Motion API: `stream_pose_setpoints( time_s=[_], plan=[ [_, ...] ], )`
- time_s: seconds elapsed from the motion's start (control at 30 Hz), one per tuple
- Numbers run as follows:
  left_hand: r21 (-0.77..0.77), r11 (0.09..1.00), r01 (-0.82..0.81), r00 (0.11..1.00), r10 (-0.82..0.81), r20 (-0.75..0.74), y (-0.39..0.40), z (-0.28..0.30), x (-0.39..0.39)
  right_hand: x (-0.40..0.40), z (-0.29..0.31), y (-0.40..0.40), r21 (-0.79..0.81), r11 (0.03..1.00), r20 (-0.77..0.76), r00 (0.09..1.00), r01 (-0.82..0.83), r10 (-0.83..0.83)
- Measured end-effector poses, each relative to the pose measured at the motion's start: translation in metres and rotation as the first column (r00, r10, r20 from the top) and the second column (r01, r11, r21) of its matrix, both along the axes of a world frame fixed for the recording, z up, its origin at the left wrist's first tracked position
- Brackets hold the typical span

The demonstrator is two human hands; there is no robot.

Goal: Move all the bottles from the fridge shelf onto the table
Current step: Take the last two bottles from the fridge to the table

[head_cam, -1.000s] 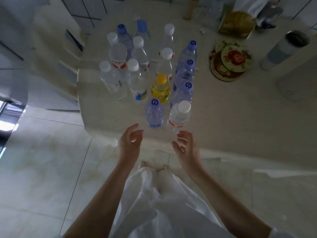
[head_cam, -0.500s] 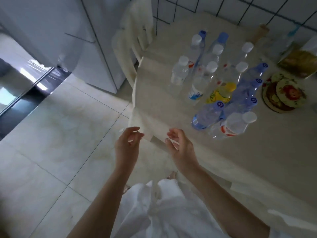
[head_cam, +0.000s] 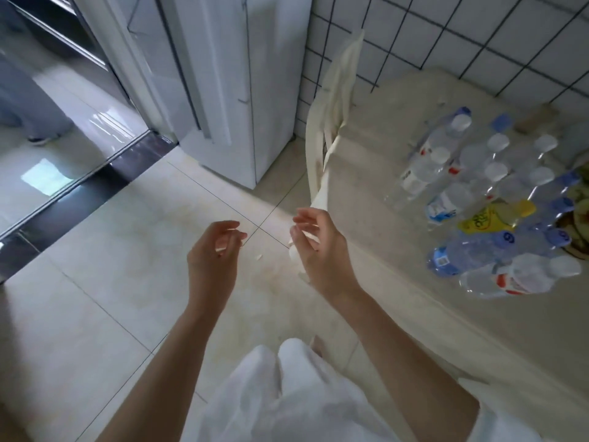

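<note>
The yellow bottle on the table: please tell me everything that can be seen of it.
The yellow bottle looks like clear plastic holding a yellow drink, with a yellow cap and a yellow label bearing dark print too blurred to read. It stands on the beige table inside the group of water bottles, near the right edge of the view, and seems to lean only because of the wide lens. Neighbouring bottles crowd it closely; whether they touch it I cannot tell. Neither hand is near it.
</note>
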State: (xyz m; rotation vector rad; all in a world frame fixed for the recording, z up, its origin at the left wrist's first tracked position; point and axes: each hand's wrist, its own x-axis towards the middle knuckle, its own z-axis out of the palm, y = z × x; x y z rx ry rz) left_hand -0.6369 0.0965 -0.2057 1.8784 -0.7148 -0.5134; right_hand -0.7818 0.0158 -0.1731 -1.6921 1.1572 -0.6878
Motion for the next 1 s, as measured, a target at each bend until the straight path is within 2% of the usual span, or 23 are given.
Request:
stream_pose_setpoints(
  time_s=[0.5, 0.6, 0.83, 1.0],
  plan=[
    [-0.231, 0.973, -0.021, 0.972, 0.073, 0.222, -0.109, 0.056, 0.116, 0.153, 0.088, -0.121, -0.295, 0.949, 0.062, 0.989, -0.114, 0.138],
    [-0.235, 0.972, -0.002, 0.972, 0.057, 0.23, -0.113, 0.056, 0.12, 0.169, 0.089, -0.124, -0.289, 0.947, 0.074, 0.983, -0.138, 0.166],
    [-0.207, 0.978, -0.014, 0.98, 0.055, 0.191, -0.119, 0.043, 0.14, 0.201, 0.089, -0.118, -0.259, 0.963, 0.252, 0.957, -0.073, 0.141],
    [-0.283, 0.956, -0.075, 0.984, 0.117, 0.135, -0.116, 0.038, 0.172, 0.236, 0.084, -0.112, -0.319, 0.941, 0.221, 0.956, -0.115, 0.192]
  ],
)
